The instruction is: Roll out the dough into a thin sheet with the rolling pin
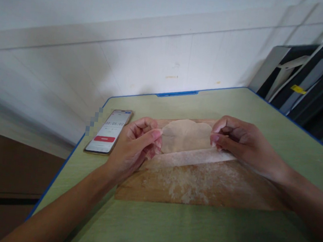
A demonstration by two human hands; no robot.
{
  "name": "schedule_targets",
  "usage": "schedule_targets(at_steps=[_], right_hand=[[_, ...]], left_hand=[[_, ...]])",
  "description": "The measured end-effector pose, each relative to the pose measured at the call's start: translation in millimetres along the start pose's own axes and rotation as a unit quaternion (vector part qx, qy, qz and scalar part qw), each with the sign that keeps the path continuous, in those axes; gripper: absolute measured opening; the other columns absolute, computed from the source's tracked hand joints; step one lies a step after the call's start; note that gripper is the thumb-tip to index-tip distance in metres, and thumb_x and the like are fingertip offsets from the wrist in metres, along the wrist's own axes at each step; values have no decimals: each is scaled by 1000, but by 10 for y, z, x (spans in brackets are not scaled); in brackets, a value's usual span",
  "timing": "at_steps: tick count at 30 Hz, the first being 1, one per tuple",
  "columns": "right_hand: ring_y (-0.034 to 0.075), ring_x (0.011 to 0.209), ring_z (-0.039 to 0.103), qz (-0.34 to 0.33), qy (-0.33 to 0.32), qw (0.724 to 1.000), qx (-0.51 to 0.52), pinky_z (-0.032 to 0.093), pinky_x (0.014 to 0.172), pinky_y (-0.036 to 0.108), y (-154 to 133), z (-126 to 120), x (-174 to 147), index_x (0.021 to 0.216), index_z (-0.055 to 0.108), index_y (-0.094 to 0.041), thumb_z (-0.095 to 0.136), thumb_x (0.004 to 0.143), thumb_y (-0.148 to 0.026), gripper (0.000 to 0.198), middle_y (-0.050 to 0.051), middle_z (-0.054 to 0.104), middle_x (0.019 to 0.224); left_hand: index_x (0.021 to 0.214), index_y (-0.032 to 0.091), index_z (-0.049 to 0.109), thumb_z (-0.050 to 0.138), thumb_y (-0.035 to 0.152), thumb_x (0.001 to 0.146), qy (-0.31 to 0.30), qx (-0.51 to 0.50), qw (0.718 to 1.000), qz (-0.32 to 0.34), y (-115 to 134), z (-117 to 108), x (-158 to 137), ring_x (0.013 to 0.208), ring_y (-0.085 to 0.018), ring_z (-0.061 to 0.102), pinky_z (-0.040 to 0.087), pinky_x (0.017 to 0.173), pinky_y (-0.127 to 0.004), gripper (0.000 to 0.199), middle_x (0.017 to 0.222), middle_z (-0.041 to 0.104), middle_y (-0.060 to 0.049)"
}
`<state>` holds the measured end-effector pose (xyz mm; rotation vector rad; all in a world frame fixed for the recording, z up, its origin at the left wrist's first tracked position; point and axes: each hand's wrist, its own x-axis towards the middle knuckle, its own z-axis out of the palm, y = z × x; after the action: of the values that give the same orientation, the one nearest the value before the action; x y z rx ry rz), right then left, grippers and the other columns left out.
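A thin pale sheet of dough stretches between my two hands above a wooden board. At its left edge my left hand is closed, thumb and forefinger pinching the dough. My right hand pinches the opposite edge the same way. Along the near side of the sheet runs a whitish floury roll; whether it is rolled-up dough or dough around a pin, I cannot tell. White flour is scattered over the front of the board.
The board rests on a green table with blue edging. Left of my left hand lies a phone showing a running timer. A white wall stands behind the table. Dark panels and poles lean at the right.
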<state>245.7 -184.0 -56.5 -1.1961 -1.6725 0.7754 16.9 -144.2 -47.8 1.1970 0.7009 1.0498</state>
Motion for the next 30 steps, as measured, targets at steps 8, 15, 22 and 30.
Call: schedule_targets(at_steps=[8, 15, 22, 30], right_hand=[[9, 49, 46, 13, -8, 1000, -12, 31, 44, 23, 6, 1, -3, 70, 51, -22, 57, 81, -33, 17, -5, 51, 55], [9, 50, 46, 5, -7, 1000, -12, 32, 44, 23, 12, 4, -3, 70, 51, -22, 56, 82, -31, 15, -5, 51, 55], [9, 50, 47, 15, -11, 1000, -14, 33, 44, 23, 9, 6, -11, 70, 51, -22, 57, 82, -32, 17, -5, 52, 55], [9, 50, 47, 15, -14, 1000, -16, 32, 44, 23, 12, 3, -10, 70, 51, -22, 58, 81, -35, 19, -4, 52, 56]], left_hand=[[63, 18, 49, 67, 11, 61, -13, 51, 999, -1, -11, -10, -48, 31, -2, 42, 34, 29, -8, 20, 44, 52, 11], [65, 19, 49, 65, 11, 66, -34, 36, 999, -2, -4, -11, -56, 29, -2, 41, 33, 27, -9, 18, 44, 55, 10], [58, 19, 47, 62, 15, 69, -20, 42, 999, 26, 5, -1, -59, 28, -3, 38, 29, 26, -9, 18, 40, 51, 8], [63, 19, 49, 65, 11, 64, -39, 81, 996, 27, -25, -60, -96, 34, -2, 38, 30, 33, -10, 18, 45, 48, 11]])
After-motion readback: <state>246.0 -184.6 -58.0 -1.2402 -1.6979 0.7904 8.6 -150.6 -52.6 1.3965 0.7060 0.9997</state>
